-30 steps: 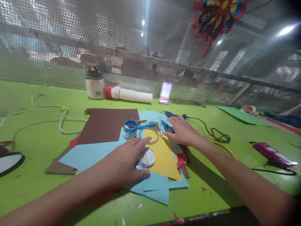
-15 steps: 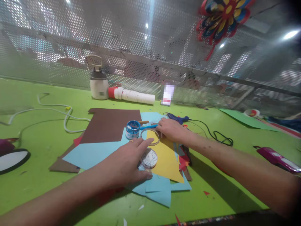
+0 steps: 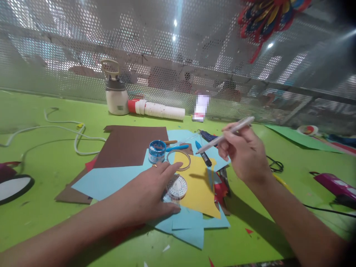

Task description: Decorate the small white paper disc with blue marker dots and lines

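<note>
Held in my right hand (image 3: 244, 155) is a slim whitish pen (image 3: 225, 135), raised above the papers with its tip slanting down to the left. My left hand (image 3: 150, 189) lies low over the light blue paper (image 3: 111, 180), thumb and fingers apart. Between them, at the edge of a yellow sheet (image 3: 198, 185), is a round white disc with small dots (image 3: 178, 186); clear plastic shows beside it. Near my left fingertips lies a thin ring (image 3: 189, 160). A jar of blue paint (image 3: 157, 151) stands just beyond, with a blue pen (image 3: 177, 147) next to it.
Brown paper (image 3: 132, 144) spreads at the back left. A hot glue gun (image 3: 207, 136) and a dark marker (image 3: 205, 158) lie near my right hand. Farther back are a bottle (image 3: 116, 98), a stack of white paper cups (image 3: 164, 111) and a lit phone (image 3: 201, 107).
My right hand has lifted from among the pens and moved right, now with the whitish pen in it. A dark marker shows where it was. My left hand stays in place.
</note>
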Tool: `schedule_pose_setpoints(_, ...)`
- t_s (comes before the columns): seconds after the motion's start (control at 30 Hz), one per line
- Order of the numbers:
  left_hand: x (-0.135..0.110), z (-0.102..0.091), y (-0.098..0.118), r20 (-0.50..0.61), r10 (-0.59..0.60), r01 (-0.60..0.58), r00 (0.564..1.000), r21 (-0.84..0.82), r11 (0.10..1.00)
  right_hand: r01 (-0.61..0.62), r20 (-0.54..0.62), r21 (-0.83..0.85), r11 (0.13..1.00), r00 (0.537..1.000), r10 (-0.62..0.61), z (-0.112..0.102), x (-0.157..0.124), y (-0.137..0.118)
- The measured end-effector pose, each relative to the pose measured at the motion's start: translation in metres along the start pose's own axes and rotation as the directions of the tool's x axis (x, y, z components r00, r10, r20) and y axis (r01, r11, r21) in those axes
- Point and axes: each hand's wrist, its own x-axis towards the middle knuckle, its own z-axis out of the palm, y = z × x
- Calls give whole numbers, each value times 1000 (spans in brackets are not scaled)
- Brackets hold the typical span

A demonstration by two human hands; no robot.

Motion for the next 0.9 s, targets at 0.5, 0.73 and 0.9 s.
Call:
schedule_pose_setpoints(0.5,-1,0,0,36,-45,44,998,40,998,-590,296,445,674,807,511,6,-34,17)
schedule_pose_setpoints(0.73,-3,-2,0,41,-34,33,999,28,999,-487,309,97,868,844,439,10,-42,15)
schedule_pose_setpoints(0.9,-3,-1,-1,19,-39,38,999,27,999,-277,142,-204,939,940,309,16,-45,4)
